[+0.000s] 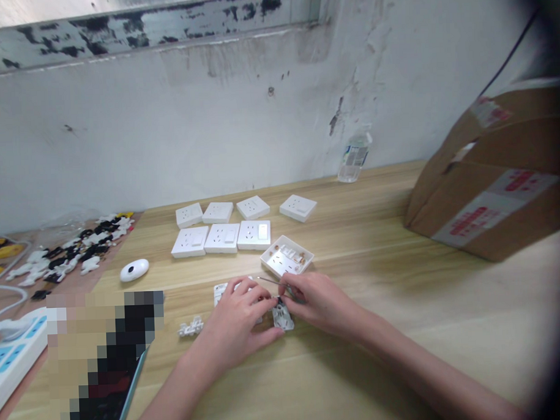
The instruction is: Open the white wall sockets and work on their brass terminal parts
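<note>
My left hand (238, 318) rests low over the table, thumb and fingertips gripping a small white plastic socket insert (282, 319) with a dark piece at its top end. From the other side, my right hand (317, 297) pinches what look like thin metal tweezers (266, 279), their end pointing left above the insert. Just behind the hands an open white socket housing (287, 257) lies face down, showing brass-coloured contacts inside. Partly covered by my left fingers is another white plastic part (219, 290). Small white plastic pieces (191, 326) lie left of my left hand.
Several white wall sockets (222, 238) stand in two rows behind. Loose black and white parts (79, 247) are heaped at left, near a power strip (18, 354), a white oval device (134, 270) and a phone (114, 387). A bottle (354, 155) and cardboard box (490, 178) stand at right.
</note>
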A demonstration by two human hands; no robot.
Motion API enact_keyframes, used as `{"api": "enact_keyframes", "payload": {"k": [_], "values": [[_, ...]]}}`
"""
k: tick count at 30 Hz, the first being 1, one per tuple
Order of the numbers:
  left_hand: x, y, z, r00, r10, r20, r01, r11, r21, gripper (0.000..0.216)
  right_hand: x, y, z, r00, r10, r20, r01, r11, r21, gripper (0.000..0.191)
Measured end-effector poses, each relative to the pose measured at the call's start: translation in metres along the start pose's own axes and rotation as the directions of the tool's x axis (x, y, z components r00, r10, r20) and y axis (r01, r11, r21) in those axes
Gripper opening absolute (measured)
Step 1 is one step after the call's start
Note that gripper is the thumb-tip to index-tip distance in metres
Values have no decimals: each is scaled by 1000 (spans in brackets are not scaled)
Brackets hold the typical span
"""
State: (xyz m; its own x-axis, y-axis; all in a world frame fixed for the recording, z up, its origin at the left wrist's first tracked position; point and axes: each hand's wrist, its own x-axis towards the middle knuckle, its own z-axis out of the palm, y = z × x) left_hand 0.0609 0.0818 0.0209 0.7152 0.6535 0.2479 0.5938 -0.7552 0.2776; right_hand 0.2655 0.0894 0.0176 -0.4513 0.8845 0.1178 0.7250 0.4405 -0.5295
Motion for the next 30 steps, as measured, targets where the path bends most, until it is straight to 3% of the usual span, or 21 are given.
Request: {"api": "enact_keyframes", "payload": {"k": [10,15,30], "values": [[1,2,-2,999,38,2,-39,999,35,25,0,1,-4,999,-25,22,24,1000,10,6],[0,1,0,1000,20,-6,-20,999,-37,28,-1,0,-24,998,-57,23,55,994,91,29],[0,-2,-8,999,-19,32,22,995,-100,46,1,6,-30,987,31,-158,-1,982,188,31]]}}
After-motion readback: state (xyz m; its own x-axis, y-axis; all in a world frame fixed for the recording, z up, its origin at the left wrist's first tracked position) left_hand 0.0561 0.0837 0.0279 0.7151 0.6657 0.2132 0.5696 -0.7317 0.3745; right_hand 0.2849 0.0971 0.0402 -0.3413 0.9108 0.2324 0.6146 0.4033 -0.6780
